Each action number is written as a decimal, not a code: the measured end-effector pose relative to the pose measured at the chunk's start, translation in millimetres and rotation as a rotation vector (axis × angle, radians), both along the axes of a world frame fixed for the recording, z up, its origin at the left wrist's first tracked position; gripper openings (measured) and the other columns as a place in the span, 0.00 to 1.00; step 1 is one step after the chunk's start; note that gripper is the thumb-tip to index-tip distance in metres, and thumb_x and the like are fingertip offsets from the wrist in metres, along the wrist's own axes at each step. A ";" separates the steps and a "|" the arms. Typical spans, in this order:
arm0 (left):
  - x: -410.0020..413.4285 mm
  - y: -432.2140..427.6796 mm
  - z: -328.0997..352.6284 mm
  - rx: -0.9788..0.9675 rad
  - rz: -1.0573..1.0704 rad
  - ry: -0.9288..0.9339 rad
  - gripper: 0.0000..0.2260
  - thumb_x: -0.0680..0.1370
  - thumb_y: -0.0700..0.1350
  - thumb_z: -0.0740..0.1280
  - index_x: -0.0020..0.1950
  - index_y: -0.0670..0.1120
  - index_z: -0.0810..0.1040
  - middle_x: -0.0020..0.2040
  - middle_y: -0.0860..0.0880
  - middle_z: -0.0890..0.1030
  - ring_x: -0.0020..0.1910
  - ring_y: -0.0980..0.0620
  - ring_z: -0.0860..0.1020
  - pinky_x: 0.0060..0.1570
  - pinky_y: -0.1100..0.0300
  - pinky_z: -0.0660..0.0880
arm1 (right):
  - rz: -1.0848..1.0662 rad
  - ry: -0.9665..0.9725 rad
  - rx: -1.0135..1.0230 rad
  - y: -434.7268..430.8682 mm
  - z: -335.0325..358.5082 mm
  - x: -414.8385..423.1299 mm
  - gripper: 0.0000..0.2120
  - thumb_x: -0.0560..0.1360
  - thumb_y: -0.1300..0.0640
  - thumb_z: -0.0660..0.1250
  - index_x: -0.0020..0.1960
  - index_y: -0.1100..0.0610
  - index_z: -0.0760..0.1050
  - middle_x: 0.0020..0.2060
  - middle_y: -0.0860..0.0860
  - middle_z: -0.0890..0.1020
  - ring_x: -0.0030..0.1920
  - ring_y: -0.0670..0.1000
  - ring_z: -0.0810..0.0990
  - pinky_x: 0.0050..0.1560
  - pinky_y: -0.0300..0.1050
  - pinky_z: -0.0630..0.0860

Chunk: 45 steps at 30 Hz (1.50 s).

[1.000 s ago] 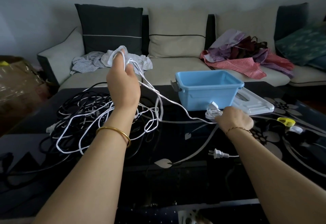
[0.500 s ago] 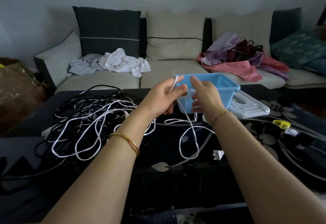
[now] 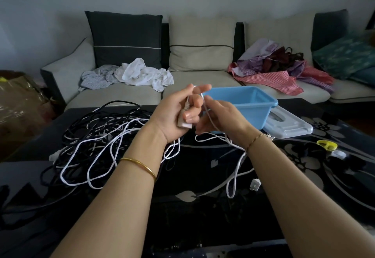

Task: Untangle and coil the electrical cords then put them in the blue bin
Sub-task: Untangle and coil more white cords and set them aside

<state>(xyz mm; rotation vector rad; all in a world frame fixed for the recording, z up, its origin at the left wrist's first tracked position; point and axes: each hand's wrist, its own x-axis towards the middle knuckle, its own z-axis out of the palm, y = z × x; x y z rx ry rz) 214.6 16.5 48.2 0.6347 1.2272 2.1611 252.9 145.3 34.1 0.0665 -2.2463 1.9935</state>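
Observation:
My left hand [image 3: 178,111] is raised over the table, palm toward me, holding a white connector end of the white cord [image 3: 235,168] with the cord looped over its fingers. My right hand [image 3: 221,117] pinches the same cord just beside it. The cord hangs down to a loop and a white plug [image 3: 254,184] on the table. A tangle of black and white cords [image 3: 97,142] lies at the left. The blue bin [image 3: 249,103] stands open behind my hands.
The dark glass table [image 3: 203,213] has a flower pattern. A white lid [image 3: 288,127] lies right of the bin, with a yellow item [image 3: 327,145] further right. A sofa [image 3: 203,79] with clothes piles and cushions runs behind. A brown bag [image 3: 18,99] sits at the left.
My left hand came down from high on the left to meet the right hand before the bin. It has turned palm up, now holding the connector end. The right hand rose off the table.

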 end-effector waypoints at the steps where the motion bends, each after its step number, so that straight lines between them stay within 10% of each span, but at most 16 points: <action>1: 0.1 -0.5 0.3 0.052 0.016 -0.030 0.14 0.83 0.45 0.51 0.57 0.39 0.73 0.26 0.53 0.76 0.17 0.61 0.64 0.19 0.70 0.59 | 0.030 -0.015 0.060 0.6 -3.3 -1.0 0.14 0.81 0.55 0.58 0.41 0.60 0.74 0.28 0.58 0.80 0.28 0.55 0.80 0.37 0.45 0.80; 6: -3.8 -4.0 0.8 0.291 0.151 -0.108 0.11 0.81 0.43 0.58 0.60 0.42 0.73 0.46 0.47 0.84 0.39 0.54 0.83 0.43 0.61 0.80 | 0.089 -0.098 0.537 17.2 -21.0 -5.0 0.07 0.76 0.67 0.62 0.41 0.59 0.75 0.31 0.56 0.82 0.31 0.51 0.80 0.37 0.40 0.78; 15: -18.3 -7.6 -6.4 0.207 0.561 0.029 0.18 0.83 0.47 0.55 0.73 0.48 0.65 0.71 0.44 0.69 0.70 0.49 0.69 0.70 0.43 0.63 | 0.263 -0.194 0.809 14.9 -10.7 3.4 0.07 0.74 0.64 0.66 0.50 0.58 0.79 0.34 0.51 0.82 0.37 0.47 0.80 0.37 0.35 0.74; 20: -15.4 -4.0 -10.9 0.112 0.716 0.119 0.19 0.81 0.43 0.62 0.72 0.47 0.68 0.70 0.46 0.72 0.67 0.51 0.73 0.70 0.50 0.65 | 0.350 -0.152 0.940 -4.2 13.8 12.0 0.07 0.76 0.58 0.64 0.51 0.58 0.79 0.30 0.49 0.81 0.35 0.46 0.79 0.32 0.24 0.67; 25: -17.5 -4.0 -25.3 -0.218 0.721 0.550 0.15 0.79 0.41 0.65 0.66 0.47 0.76 0.51 0.72 0.78 0.51 0.67 0.76 0.59 0.67 0.71 | 0.095 0.029 1.012 -4.1 24.9 14.1 0.06 0.74 0.55 0.65 0.44 0.56 0.80 0.34 0.54 0.83 0.36 0.48 0.77 0.37 0.39 0.72; 31: -8.5 -3.4 -27.4 -0.451 0.484 0.834 0.13 0.81 0.38 0.59 0.62 0.52 0.70 0.54 0.51 0.83 0.42 0.60 0.77 0.45 0.70 0.72 | -0.103 0.198 0.893 7.1 31.9 14.6 0.05 0.71 0.58 0.70 0.43 0.58 0.82 0.36 0.53 0.80 0.36 0.47 0.73 0.34 0.36 0.66; 37: -2.1 0.9 -19.9 -0.511 0.318 0.523 0.13 0.84 0.46 0.55 0.65 0.44 0.71 0.35 0.46 0.77 0.32 0.53 0.75 0.48 0.46 0.79 | -0.303 0.333 0.749 15.2 22.9 7.9 0.02 0.70 0.58 0.71 0.42 0.54 0.82 0.34 0.47 0.80 0.39 0.49 0.78 0.43 0.45 0.76; 45: 7.4 -5.3 -7.4 -0.730 0.117 0.495 0.09 0.82 0.43 0.58 0.52 0.41 0.76 0.23 0.53 0.70 0.20 0.59 0.64 0.21 0.67 0.64 | -0.442 0.427 1.024 16.0 5.1 -2.1 0.07 0.72 0.47 0.68 0.43 0.50 0.79 0.43 0.47 0.76 0.40 0.49 0.76 0.40 0.47 0.73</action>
